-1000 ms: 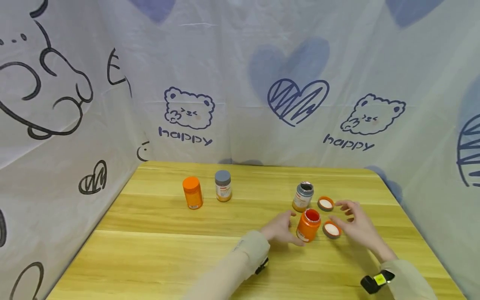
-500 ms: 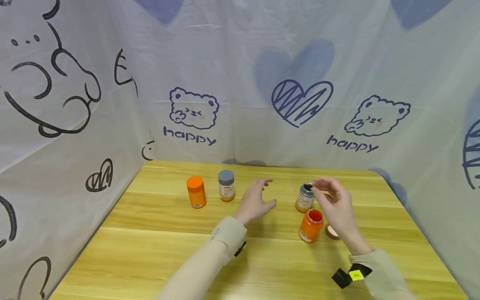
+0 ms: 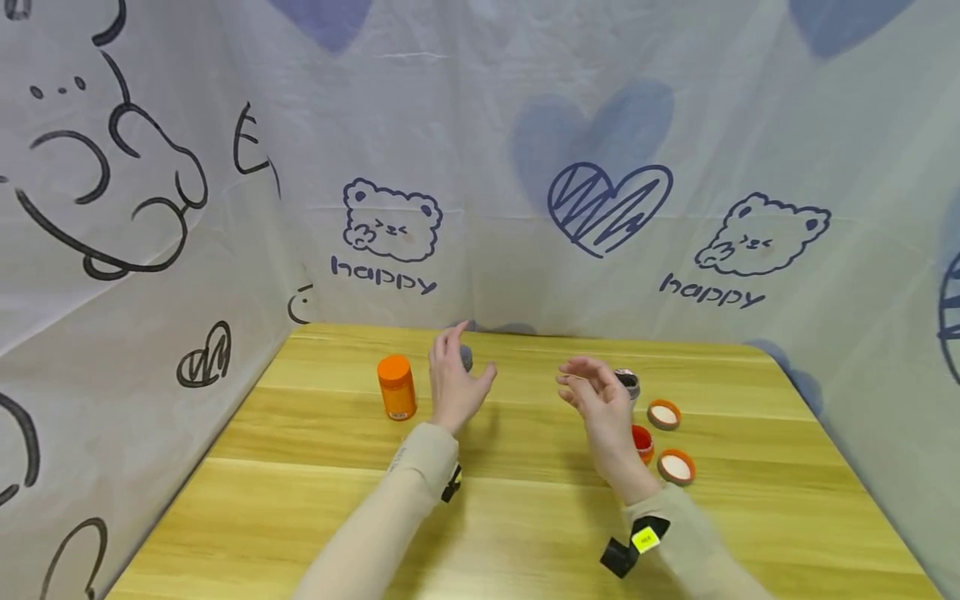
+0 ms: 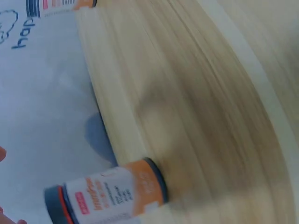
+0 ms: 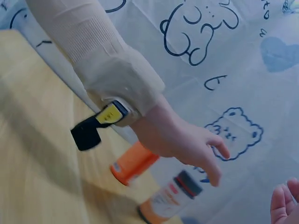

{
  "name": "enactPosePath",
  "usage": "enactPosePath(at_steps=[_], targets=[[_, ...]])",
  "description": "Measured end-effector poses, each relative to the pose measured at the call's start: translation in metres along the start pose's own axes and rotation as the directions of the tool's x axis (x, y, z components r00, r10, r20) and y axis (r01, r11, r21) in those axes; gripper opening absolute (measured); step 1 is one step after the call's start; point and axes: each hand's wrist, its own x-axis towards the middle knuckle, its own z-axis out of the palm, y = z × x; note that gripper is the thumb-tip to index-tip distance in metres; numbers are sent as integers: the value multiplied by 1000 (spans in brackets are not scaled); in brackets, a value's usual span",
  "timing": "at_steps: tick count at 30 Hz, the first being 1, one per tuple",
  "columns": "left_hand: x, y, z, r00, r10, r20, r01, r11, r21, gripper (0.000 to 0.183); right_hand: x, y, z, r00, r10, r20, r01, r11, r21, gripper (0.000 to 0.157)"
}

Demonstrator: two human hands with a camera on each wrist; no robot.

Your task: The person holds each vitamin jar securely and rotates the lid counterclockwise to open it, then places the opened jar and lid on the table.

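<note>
My left hand (image 3: 456, 383) hovers by the closed grey-capped jar (image 3: 467, 358), its fingers and thumb spread. Most of that jar is hidden behind the hand in the head view; the left wrist view gives its white and orange label (image 4: 112, 196) plainly. Just left of the hand stands a closed orange jar (image 3: 396, 387). My right hand (image 3: 603, 408) is in the air over the middle right, fingers loosely bent and holding nothing. It partly covers an uncapped grey-necked jar (image 3: 627, 382) and an uncapped orange jar (image 3: 642, 442).
Two lids lie upside down at the right, a far lid (image 3: 663, 414) and a near lid (image 3: 677, 467), both with white insides. A wooden table (image 3: 517, 533) carries everything. Printed cloth (image 3: 495, 250) hangs behind the table and along its left side.
My left hand has moved left and away from the open orange jar, reaching the grey-capped jar. My right hand has left the lids and moved left too. The jars stay put.
</note>
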Motion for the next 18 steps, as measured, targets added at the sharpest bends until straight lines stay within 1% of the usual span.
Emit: enactPosePath(at_steps=[3, 6, 8, 10, 15, 18], targets=[[1, -7, -2, 997, -80, 22, 81, 996, -33, 81, 3, 10, 9, 999, 43, -29, -42, 999, 25, 20], [2, -14, -2, 988, -144, 61, 147, 988, -54, 86, 5, 22, 15, 997, 50, -61, -50, 999, -1, 22], [3, -18, -1, 983, -169, 79, 174, 982, -68, 89, 5, 29, 18, 995, 50, -81, -53, 998, -37, 26], [3, -22, 0, 979, -187, 86, 194, 977, -87, 91, 5, 35, 19, 995, 60, -84, -64, 997, -50, 28], [3, -28, 0, 960, -260, 107, 274, 950, -151, 95, 6, 49, 22, 989, 118, -91, -125, 989, -82, 30], [3, -32, 1, 942, -306, 137, 328, 927, -183, 98, 5, 55, 23, 984, 148, -103, -156, 985, -77, 31]])
